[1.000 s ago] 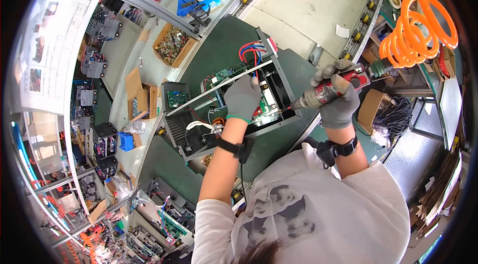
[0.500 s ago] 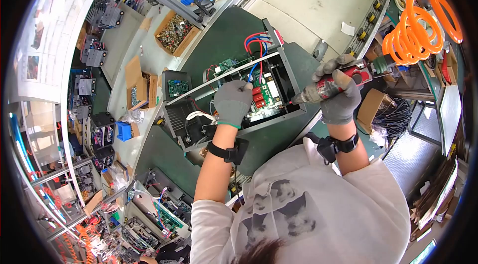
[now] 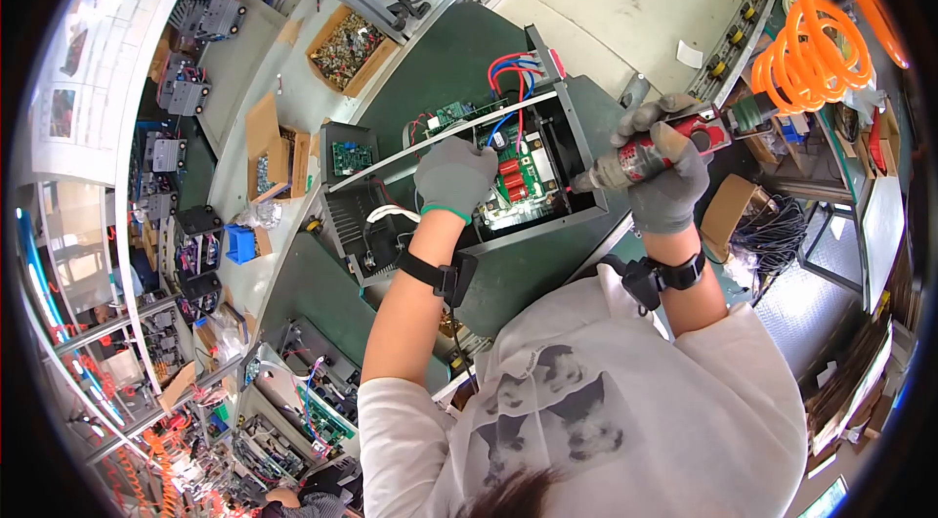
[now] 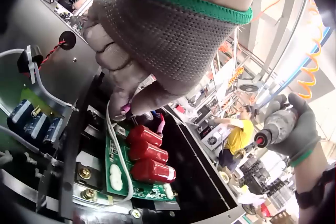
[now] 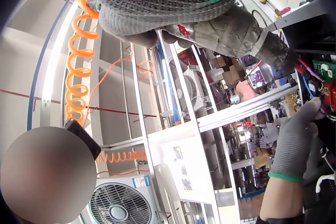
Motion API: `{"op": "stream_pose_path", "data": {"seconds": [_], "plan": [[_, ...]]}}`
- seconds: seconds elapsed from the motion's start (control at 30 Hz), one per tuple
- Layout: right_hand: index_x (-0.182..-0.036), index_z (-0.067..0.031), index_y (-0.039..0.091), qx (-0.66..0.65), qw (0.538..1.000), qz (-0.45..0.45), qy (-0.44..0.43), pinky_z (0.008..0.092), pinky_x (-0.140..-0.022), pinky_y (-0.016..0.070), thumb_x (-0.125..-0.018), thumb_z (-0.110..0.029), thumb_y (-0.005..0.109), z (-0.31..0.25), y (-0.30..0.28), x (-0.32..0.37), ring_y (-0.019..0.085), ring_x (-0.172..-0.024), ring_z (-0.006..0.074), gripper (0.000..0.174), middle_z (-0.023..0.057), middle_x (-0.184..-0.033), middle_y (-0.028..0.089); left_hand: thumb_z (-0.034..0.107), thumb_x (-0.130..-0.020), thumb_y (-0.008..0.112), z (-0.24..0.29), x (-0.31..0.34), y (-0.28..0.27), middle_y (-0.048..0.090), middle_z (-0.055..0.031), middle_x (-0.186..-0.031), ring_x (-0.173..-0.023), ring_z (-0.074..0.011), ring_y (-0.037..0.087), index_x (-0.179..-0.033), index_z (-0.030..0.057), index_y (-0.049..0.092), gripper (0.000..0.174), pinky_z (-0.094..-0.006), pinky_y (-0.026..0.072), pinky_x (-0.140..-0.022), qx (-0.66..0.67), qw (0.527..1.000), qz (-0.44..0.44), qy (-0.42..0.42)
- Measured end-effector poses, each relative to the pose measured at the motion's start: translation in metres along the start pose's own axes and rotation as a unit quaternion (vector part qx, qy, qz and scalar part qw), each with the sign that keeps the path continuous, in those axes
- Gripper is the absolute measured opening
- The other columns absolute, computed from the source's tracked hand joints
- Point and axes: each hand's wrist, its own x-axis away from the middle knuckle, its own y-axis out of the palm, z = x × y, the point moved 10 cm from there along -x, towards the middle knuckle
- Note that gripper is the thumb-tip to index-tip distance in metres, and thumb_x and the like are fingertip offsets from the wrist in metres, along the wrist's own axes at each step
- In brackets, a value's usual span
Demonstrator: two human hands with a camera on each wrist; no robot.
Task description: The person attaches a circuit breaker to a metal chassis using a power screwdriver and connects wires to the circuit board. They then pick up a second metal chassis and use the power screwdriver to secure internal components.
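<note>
An open dark metal case [image 3: 584, 151] lies on the green work surface, wires and circuit boards inside. My gloved left hand [image 3: 454, 176] is over its middle bar. In the left wrist view, thumb and forefinger pinch a thin wire at its pink end [image 4: 126, 108], above a green board [image 4: 113, 153] with red cylindrical components [image 4: 152, 153]. A white wire [image 4: 122, 161] loops down from beside those fingertips across the board. My gloved right hand [image 3: 669, 195] grips a red and grey pneumatic screwdriver [image 3: 640, 163]; its tip points over the case's right side.
An orange coiled hose [image 3: 811, 44] runs from the screwdriver's back end. Left of the case stand a carton of small parts [image 3: 352, 51], another open carton [image 3: 264, 142] and a blue bin [image 3: 239, 242]. A carton with black cables [image 3: 767, 225] is at right.
My left hand has drawn back leftward over the case, uncovering the red components and green board. The right hand keeps its grip on the screwdriver, nearly in place. The head view has shifted slightly.
</note>
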Motion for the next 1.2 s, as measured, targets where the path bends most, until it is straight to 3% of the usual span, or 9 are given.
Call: {"op": "stream_pose_path", "data": {"seconds": [0.17,0.23,0.4,0.47,0.5,0.77,0.87,1.07,1.2], "plan": [[-0.101,-0.0043,0.051,-0.006,0.999,-0.045,0.006,0.0383,-0.064,0.0501,-0.071,-0.005,0.057,0.015,0.025,-0.009,0.059,-0.072,0.026,0.031,0.0126,-0.083,0.059,0.043,-0.081,0.059,-0.018,-0.022,0.013,0.068,-0.014,-0.076,-0.078,-0.0323,0.066,-0.077,0.0089,0.072,0.037,-0.0392,0.052,-0.073,-0.003,1.0,-0.019,0.004],[-0.1,-0.0047,0.051,-0.004,0.997,-0.076,-0.006,0.0381,-0.064,0.0504,-0.071,-0.003,0.057,0.021,0.041,-0.008,0.059,-0.073,0.025,0.03,0.0132,-0.083,0.059,0.046,-0.08,0.061,-0.004,-0.028,0.033,0.068,-0.0149,-0.078,-0.08,-0.0318,0.065,-0.077,0.0063,0.071,0.041,-0.0379,0.0515,-0.075,-0.066,0.981,-0.095,0.156],[-0.1,-0.0049,0.051,-0.028,0.984,-0.174,0.024,0.038,-0.07,0.05,-0.07,0.006,0.055,0.053,0.072,-0.005,0.059,-0.077,0.0237,0.032,0.012,-0.085,0.06,0.048,-0.079,0.062,-0.015,-0.028,0.028,0.068,-0.0145,-0.079,-0.079,-0.0303,0.065,-0.076,0.0048,0.07,0.045,-0.0368,0.0512,-0.074,-0.008,0.992,-0.071,0.1],[-0.1,-0.0046,0.051,-0.032,0.98,-0.193,0.046,0.0379,-0.072,0.0502,-0.069,0.008,0.055,0.065,0.082,-0.002,0.06,-0.078,0.0236,0.033,0.0113,-0.086,0.06,0.048,-0.078,0.062,-0.016,-0.032,0.038,0.068,-0.0149,-0.08,-0.08,-0.0292,0.066,-0.077,0.0056,0.07,0.044,-0.0362,0.0512,-0.074,0.035,0.987,-0.088,0.131],[-0.1,-0.0043,0.051,-0.026,0.977,-0.205,0.041,0.0369,-0.071,0.0504,-0.069,0.009,0.055,0.07,0.084,-0.002,0.06,-0.079,0.0234,0.034,0.0112,-0.087,0.061,0.048,-0.077,0.063,-0.021,-0.027,0.031,0.068,-0.0156,-0.083,-0.082,-0.0291,0.066,-0.079,0.0055,0.071,0.044,-0.0362,0.0513,-0.076,0.073,0.991,-0.102,0.054],[-0.101,-0.0044,0.051,-0.033,0.972,-0.222,0.075,0.0349,-0.068,0.0508,-0.072,0.008,0.055,0.081,0.1,0.002,0.06,-0.079,0.022,0.032,0.0112,-0.088,0.061,0.045,-0.075,0.067,-0.028,-0.025,0.034,0.069,-0.0149,-0.087,-0.087,-0.0292,0.066,-0.083,0.0035,0.071,0.042,-0.0351,0.0517,-0.078,0.109,0.989,-0.093,0.025],[-0.101,-0.0047,0.051,-0.015,0.969,-0.241,0.048,0.033,-0.066,0.0503,-0.072,0.008,0.056,0.085,0.101,0.001,0.06,-0.079,0.0215,0.032,0.0109,-0.088,0.061,0.043,-0.074,0.069,-0.023,-0.031,0.037,0.069,-0.0145,-0.086,-0.086,-0.0292,0.066,-0.082,0.0034,0.071,0.04,-0.0358,0.0518,-0.078,0.059,0.993,-0.074,0.067],[-0.101,-0.0038,0.052,0.01,0.96,-0.263,0.095,0.0297,-0.065,0.0491,-0.071,0.012,0.055,0.096,0.109,0.008,0.059,-0.079,0.0177,0.033,0.0106,-0.088,0.061,0.04,-0.072,0.07,-0.031,-0.02,0.025,0.069,-0.0155,-0.084,-0.082,-0.0298,0.067,-0.08,0.0035,0.071,0.038,-0.036,0.0523,-0.075,0.157,0.985,-0.075,-0.012],[-0.102,-0.0018,0.053,0.079,0.927,-0.348,0.114,0.0303,-0.069,0.0506,-0.072,0.016,0.056,0.103,0.125,0.015,0.06,-0.083,0.0164,0.035,0.0098,-0.091,0.061,0.035,-0.072,0.069,-0.031,-0.019,0.024,0.069,-0.0161,-0.084,-0.082,-0.0307,0.067,-0.08,0.0047,0.072,0.032,-0.036,0.0524,-0.074,0.168,0.985,-0.047,-0.019]]}}
